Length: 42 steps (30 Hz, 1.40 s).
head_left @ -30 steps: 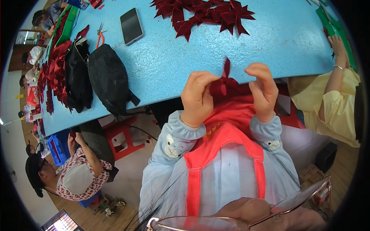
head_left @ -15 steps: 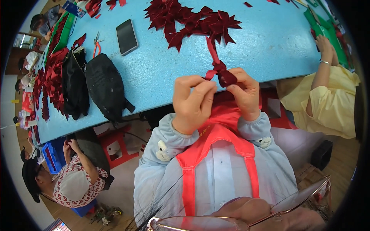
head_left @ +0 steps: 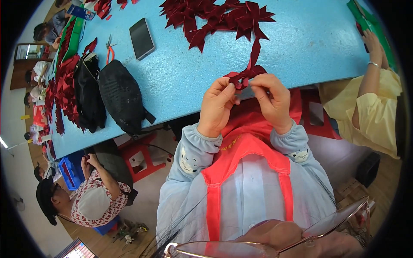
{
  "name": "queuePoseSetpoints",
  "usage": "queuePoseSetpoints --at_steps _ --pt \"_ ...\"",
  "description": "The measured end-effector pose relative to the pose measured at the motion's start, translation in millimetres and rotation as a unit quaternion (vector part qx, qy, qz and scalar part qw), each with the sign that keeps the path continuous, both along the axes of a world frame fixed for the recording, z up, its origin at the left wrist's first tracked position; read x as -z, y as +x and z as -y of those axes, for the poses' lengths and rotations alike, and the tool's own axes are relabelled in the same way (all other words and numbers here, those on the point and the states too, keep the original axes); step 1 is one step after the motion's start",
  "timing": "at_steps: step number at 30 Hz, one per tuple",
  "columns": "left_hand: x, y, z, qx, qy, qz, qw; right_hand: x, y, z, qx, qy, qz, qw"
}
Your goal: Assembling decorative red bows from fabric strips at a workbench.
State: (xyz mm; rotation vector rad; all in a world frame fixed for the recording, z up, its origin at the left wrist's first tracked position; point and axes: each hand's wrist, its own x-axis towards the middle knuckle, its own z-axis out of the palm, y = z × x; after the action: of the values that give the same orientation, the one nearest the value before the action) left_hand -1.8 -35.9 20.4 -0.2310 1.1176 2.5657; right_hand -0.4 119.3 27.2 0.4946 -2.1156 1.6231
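Observation:
A dark red velvet ribbon (head_left: 254, 52) runs down from a string of pointed ribbon bows (head_left: 215, 19) lying on the blue table. Its near end is folded into a loop with a knot, just above the table's front edge. My left hand (head_left: 217, 107) pinches this looped part between thumb and forefinger. On its other side my right hand (head_left: 275, 101) is closed, thumb and fingertips against the ribbon's right edge. The fingertips partly cover the knot, so how the strands cross cannot be made out.
Left on the blue table (head_left: 180, 81) are a phone (head_left: 142, 38), orange-handled pliers (head_left: 110, 53), black pouches (head_left: 122, 96) and a heap of red bows (head_left: 65, 92). A person in yellow (head_left: 370, 107) works at the right; another in a patterned top (head_left: 97, 202) sits at the left.
The looped ribbon has turned, and my left fingers now grip the loop instead of the strand beside it. My right hand has shifted off the rounded loop. The bow string lies slightly higher in view.

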Motion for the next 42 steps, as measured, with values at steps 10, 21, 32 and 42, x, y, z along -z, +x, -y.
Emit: queuePoseSetpoints --at_steps 10,21,32,42 --pt "3.1 -0.4 -0.5 -0.01 -0.087 -0.041 0.995 -14.3 -3.2 0.0 0.008 0.097 0.038 0.995" --pt "-7.9 0.4 -11.2 -0.134 -0.54 -0.471 0.684 2.9 3.4 3.1 -0.067 -0.316 0.345 0.881" --pt "-3.9 -2.5 -6.8 -0.016 -0.404 -0.206 0.891 6.5 0.4 6.6 -0.068 -0.269 0.301 0.912" --pt "-5.0 -2.3 -14.3 -0.049 -0.41 -0.224 0.883 8.6 3.8 17.5 -0.019 -0.234 0.264 0.936"
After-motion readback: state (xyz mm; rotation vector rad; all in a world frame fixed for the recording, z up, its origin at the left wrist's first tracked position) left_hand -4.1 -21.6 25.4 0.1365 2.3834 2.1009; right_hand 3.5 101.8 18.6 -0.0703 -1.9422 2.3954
